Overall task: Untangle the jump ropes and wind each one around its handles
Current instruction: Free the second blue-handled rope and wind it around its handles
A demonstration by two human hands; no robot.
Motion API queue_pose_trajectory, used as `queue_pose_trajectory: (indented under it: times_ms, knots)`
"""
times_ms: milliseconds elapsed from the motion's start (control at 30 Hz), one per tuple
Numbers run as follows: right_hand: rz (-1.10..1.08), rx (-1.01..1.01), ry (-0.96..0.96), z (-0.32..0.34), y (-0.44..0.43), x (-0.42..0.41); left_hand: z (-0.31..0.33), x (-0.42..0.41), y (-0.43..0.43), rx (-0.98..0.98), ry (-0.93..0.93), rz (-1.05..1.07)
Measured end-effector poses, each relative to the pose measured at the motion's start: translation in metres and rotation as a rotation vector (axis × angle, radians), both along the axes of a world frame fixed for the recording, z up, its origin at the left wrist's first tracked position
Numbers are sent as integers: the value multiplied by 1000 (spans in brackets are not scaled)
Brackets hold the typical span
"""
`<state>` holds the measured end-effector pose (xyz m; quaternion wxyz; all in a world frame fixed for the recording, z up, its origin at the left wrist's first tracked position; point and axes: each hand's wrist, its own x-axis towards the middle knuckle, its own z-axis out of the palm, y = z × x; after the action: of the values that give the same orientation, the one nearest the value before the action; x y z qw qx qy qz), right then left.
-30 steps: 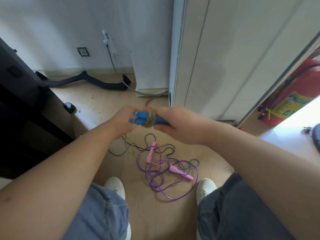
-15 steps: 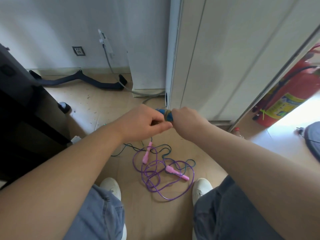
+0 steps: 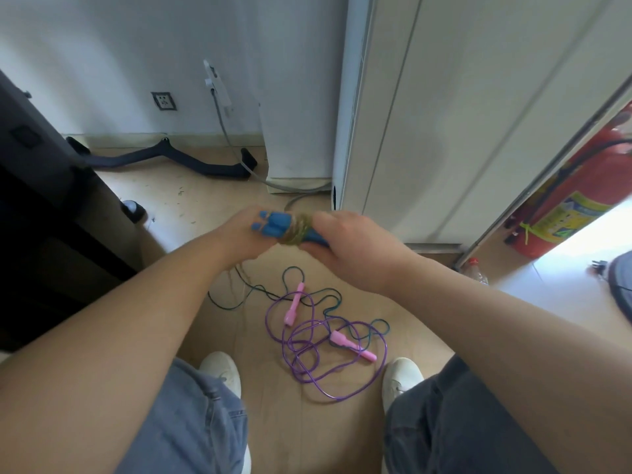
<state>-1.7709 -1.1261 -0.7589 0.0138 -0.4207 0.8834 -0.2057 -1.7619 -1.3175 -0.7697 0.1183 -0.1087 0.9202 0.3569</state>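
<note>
I hold a pair of blue handles (image 3: 275, 226) side by side above the floor, with a yellowish rope (image 3: 298, 231) coiled around their middle. My left hand (image 3: 239, 236) grips the left end, my right hand (image 3: 355, 249) the right end. A loose strand of that rope hangs down from under my left hand to the floor. Below, on the wooden floor, a purple rope (image 3: 318, 357) with two pink handles (image 3: 294, 307) lies tangled with a dark teal rope (image 3: 273, 295).
My white shoes (image 3: 220, 369) flank the tangle. A black cabinet (image 3: 37, 206) stands at left, a white cupboard (image 3: 444, 114) ahead on the right. A black bar (image 3: 160, 162) lies by the wall. A red fire extinguisher (image 3: 574, 206) and a plastic bottle (image 3: 477, 271) stand at right.
Half a second ago my hands met over the handles and hid them. Now they have drawn apart, showing the blue handles and the coiled yellowish rope between them.
</note>
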Motion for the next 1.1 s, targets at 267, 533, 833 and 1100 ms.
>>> queue_pose_trajectory:
  times_ms: [267, 533, 833, 1100]
  knots:
    - [-494, 212, -96, -23, 21, -42, 1, 6, 15, -98, 187, -391]
    - [-67, 490, -265, -19, 11, -15, 11, 2, 11, -129, 325, -517]
    - [-3, -101, -554, 18, 21, -5, 0, -6, 1, 95, 156, -300]
    - [-490, 80, -234, 3, 35, -35, 1, 1, 19, -40, 165, -401]
